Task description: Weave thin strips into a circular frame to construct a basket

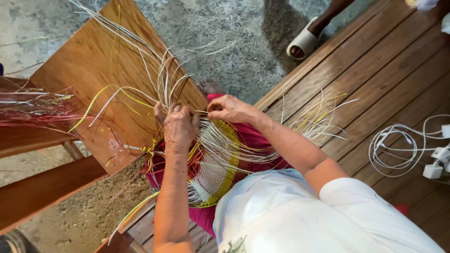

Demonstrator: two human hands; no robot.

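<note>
While both hands work at the rim of a half-woven basket (213, 173) on the lap, left hand (179, 126) fingers pressed around pale strands (164, 79), right hand (232, 109) pinching one strand, wooden table (93, 61) edge close left, plank floor (375, 70) open right

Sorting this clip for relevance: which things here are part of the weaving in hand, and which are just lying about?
In use: left hand, right hand, half-woven mat, loose pale strips.

Lying about: white cables, reddish strips, wooden table, another person's sandal.
</note>
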